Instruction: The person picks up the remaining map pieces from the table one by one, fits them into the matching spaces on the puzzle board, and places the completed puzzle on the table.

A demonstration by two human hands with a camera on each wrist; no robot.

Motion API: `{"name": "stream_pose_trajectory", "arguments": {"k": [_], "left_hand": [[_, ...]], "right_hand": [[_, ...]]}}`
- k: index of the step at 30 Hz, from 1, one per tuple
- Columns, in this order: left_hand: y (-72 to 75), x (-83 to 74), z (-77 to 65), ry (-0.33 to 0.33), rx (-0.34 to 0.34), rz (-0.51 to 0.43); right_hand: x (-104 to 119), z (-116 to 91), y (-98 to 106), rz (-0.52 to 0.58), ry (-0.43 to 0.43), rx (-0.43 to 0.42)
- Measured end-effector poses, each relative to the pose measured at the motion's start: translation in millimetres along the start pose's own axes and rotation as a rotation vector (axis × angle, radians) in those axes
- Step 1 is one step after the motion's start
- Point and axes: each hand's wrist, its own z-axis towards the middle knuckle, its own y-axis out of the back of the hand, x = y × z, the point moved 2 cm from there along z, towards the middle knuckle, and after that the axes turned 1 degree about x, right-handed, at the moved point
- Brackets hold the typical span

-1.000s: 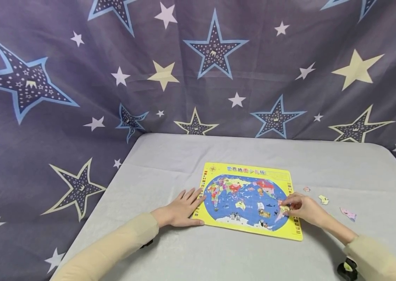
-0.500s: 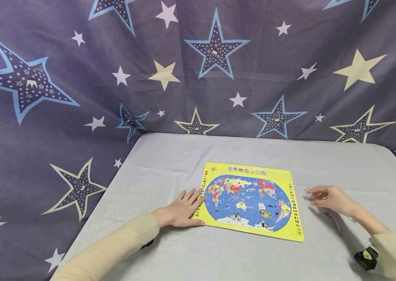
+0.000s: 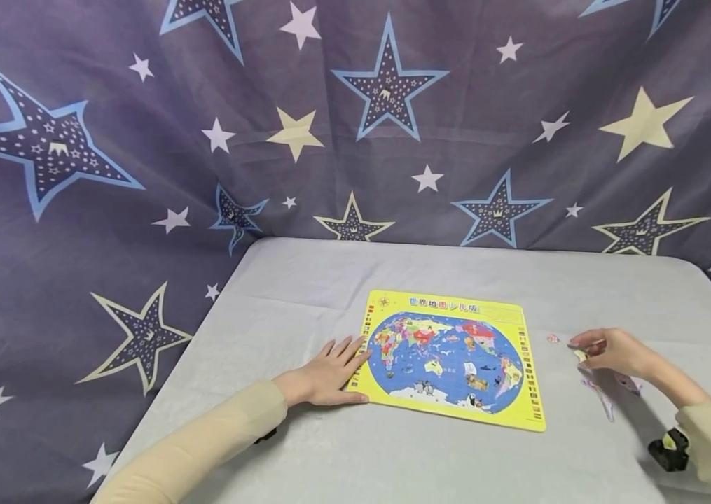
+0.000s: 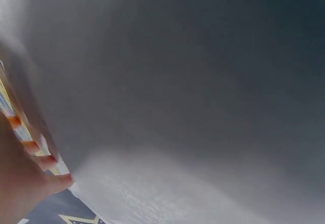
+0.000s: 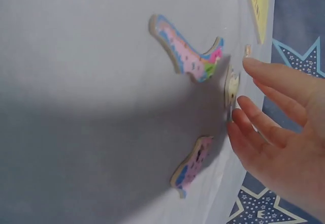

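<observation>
Right hand [image 3: 613,350] shifted right, to yellow piece [image 5: 232,86].
Piece just at its fingers [image 5: 264,120], partly hidden; pinched or not, I cannot tell. Left hand [image 3: 328,376] spread at left edge of map board [image 3: 443,360].

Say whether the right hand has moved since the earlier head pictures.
Yes: the right hand has moved rightward in the head view, away from the yellow map board.

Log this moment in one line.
left hand: on left edge of board | right hand: at yellow piece, contact unclear | two pink pieces, small piece: on table
</observation>
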Motion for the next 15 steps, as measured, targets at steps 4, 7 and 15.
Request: {"name": "stream_pose_trajectory", "arguments": {"k": [4, 7, 15], "left_hand": [[-0.5, 0.3, -2.2, -0.002, 0.012, -0.002], [-1.4, 0.3, -2.5, -0.001, 0.016, 0.001], [-1.2, 0.3, 0.8, 0.004, -0.002, 0.005]], "right_hand": [[-5, 2, -4, 0.014, -0.004, 0.011], [-9, 4, -5, 0.029, -0.016, 0.020], [-14, 6, -3, 0.012, 0.011, 0.018]]}}
